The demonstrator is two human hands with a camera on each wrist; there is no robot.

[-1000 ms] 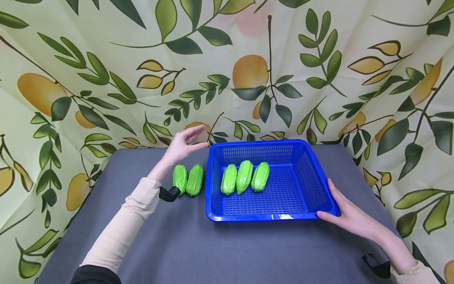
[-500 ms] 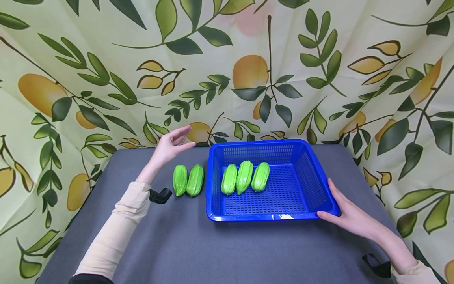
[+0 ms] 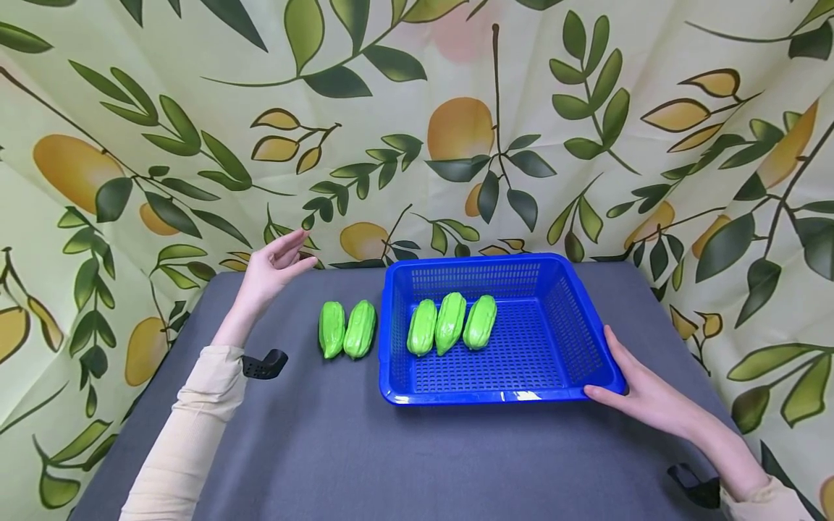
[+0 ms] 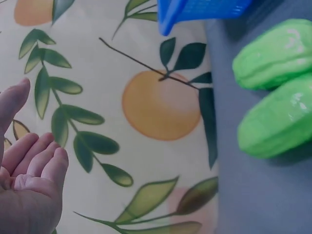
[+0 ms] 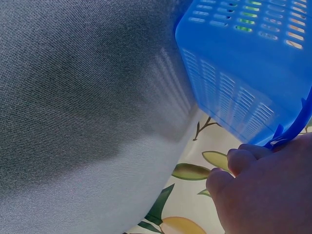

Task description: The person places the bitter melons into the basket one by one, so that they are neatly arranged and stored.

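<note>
My left hand is in the air left of two bright green, ridged, gourd-like vegetables, holding nothing. Its fingers are loosely bent and the thumb stands apart, as the left wrist view shows with the hand palm up. Three more gourds lie side by side in the left half of a blue plastic basket. At that basket's front right corner, my right hand grips the rim, thumb over the front edge. From the right wrist view, bent fingers sit under the rim.
The grey cloth-covered table carries the basket and the two loose gourds. A fabric backdrop printed with leaves and orange fruit hangs behind and at both sides. Black straps are on the wrists.
My left hand has moved left, away from the basket and past the two loose gourds. The right hand, the basket and the gourds stay where they were.
</note>
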